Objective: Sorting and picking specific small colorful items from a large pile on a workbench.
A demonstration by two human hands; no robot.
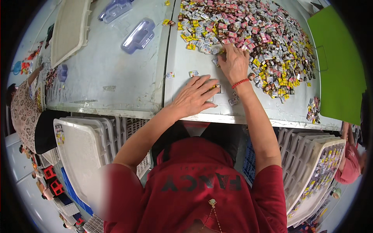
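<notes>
Two translucent bluish trays, a nearer one (138,36) and a farther one (115,10), lie on the left part of the pale table (128,87) in the head view, beside a cream tray (72,31) standing at the far left. Below the table edge, a stack of white baskets (79,155) leans on the person's left, its front one bearing a patch of packets at an upper corner; on the right, another basket (316,171) holds rows of colourful packets.

The wrapped packets (268,42), white, pink, yellow and brown, lie in a broad heap on the right part of the table, with a few strays near the hands. A green panel (336,62) borders the heap and runs into the dark rim. A co-worker in a patterned top (26,110) is partly cut off at the left, and a blur covers part of the person's left sleeve (120,190).

The left hand (195,96) lies palm down near the table's front edge, fingers spread, partly covering a few packets. The right arm reaches farther forward; the right hand (234,64) bends its fingers down at the heap's near-left edge, and whether they pinch a packet is impossible to make out.
</notes>
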